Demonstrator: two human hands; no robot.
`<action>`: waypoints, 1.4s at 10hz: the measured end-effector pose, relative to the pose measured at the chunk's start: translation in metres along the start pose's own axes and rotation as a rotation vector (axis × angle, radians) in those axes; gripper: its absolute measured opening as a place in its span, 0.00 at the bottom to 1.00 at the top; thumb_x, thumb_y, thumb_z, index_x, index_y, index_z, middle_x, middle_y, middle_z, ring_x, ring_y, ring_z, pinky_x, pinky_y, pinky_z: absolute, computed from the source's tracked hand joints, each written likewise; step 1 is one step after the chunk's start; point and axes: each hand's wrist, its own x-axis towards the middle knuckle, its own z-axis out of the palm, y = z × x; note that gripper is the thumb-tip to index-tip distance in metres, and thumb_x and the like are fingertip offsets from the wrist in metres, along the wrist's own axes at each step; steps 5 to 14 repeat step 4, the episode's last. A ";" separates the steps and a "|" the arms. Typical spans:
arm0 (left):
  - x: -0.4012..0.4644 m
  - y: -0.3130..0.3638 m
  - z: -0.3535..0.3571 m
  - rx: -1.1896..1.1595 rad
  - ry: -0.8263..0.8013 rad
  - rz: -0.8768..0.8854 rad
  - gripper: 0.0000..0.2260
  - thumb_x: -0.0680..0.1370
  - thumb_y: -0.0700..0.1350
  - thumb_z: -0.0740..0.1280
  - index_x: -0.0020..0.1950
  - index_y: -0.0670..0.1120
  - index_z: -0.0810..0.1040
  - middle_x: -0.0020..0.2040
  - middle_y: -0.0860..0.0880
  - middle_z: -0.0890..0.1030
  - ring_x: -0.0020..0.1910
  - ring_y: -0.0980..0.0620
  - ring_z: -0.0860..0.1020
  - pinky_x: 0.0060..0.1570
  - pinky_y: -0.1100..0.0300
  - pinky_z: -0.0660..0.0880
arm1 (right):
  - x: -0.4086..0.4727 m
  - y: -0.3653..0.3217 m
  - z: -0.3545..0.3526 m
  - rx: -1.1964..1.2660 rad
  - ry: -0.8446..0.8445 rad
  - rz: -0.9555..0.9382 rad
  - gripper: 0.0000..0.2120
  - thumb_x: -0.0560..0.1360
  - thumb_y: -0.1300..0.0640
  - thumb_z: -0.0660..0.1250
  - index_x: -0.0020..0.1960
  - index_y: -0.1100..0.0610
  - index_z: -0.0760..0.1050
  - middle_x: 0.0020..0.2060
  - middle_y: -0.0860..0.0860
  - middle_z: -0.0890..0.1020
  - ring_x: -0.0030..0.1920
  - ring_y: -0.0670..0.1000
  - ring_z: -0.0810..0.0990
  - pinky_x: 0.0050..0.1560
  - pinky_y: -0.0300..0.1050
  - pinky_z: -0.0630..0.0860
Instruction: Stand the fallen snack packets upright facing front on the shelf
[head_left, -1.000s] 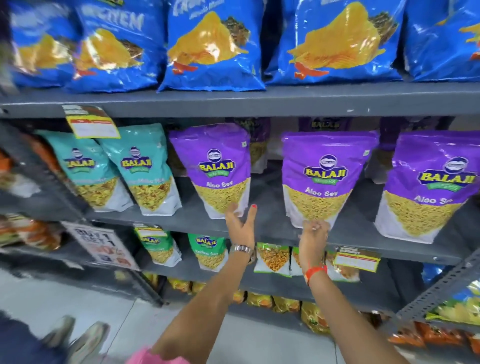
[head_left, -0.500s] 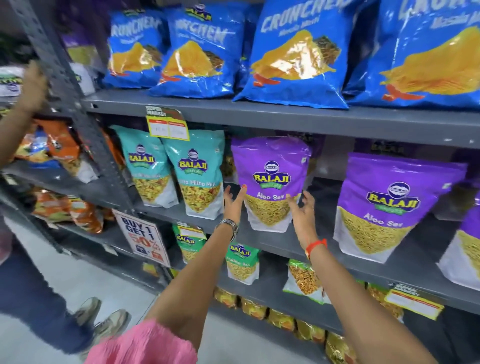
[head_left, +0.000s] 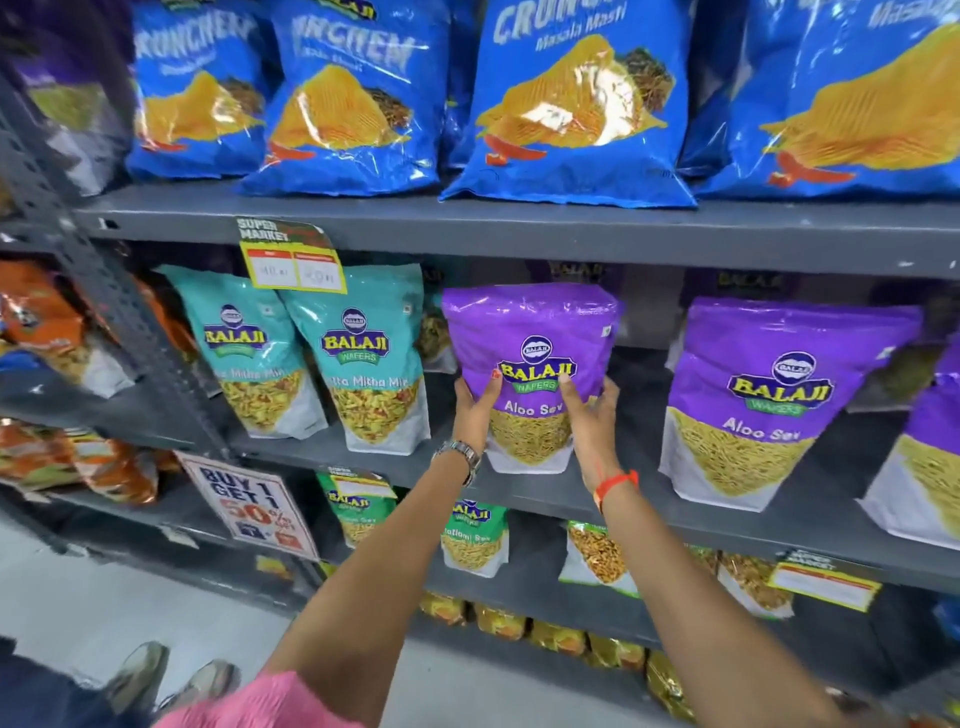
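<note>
A purple Aloo Sev packet (head_left: 530, 332) stands upright, label to the front, on the grey middle shelf (head_left: 649, 512). My left hand (head_left: 475, 405) clasps its lower left side, thumb across the front. On its lower right side my right hand (head_left: 589, 415) grips it the same way. Another purple Aloo Sev packet (head_left: 769, 395) stands upright to the right, and a third one (head_left: 930, 457) is cut off at the frame edge. Two teal Balaji packets (head_left: 363, 353) stand upright to the left.
Big blue crisp bags (head_left: 576, 104) fill the shelf above. Smaller green packets (head_left: 470, 535) stand on the shelf below. A slotted grey upright (head_left: 119, 306) splits off the left bay with orange packets (head_left: 36, 317). Someone's shoes (head_left: 171, 675) are on the floor at lower left.
My view has swung left and closer to the shelf. Both hands left the shelf edge, rose and closed on the sides of the leftmost purple packet.
</note>
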 end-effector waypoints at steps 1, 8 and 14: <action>-0.006 -0.003 0.001 0.007 -0.002 0.054 0.25 0.76 0.50 0.60 0.70 0.45 0.55 0.70 0.44 0.66 0.67 0.42 0.68 0.65 0.41 0.67 | 0.000 0.013 -0.002 -0.009 0.042 0.002 0.28 0.58 0.30 0.70 0.54 0.35 0.64 0.60 0.52 0.77 0.59 0.53 0.78 0.62 0.59 0.75; -0.010 -0.010 -0.002 0.155 0.193 0.183 0.39 0.68 0.60 0.65 0.72 0.43 0.54 0.73 0.39 0.58 0.71 0.42 0.60 0.70 0.47 0.60 | -0.024 -0.013 -0.004 -0.216 0.142 -0.109 0.46 0.65 0.42 0.73 0.73 0.50 0.51 0.72 0.58 0.62 0.73 0.59 0.57 0.73 0.57 0.58; -0.010 -0.010 -0.002 0.155 0.193 0.183 0.39 0.68 0.60 0.65 0.72 0.43 0.54 0.73 0.39 0.58 0.71 0.42 0.60 0.70 0.47 0.60 | -0.024 -0.013 -0.004 -0.216 0.142 -0.109 0.46 0.65 0.42 0.73 0.73 0.50 0.51 0.72 0.58 0.62 0.73 0.59 0.57 0.73 0.57 0.58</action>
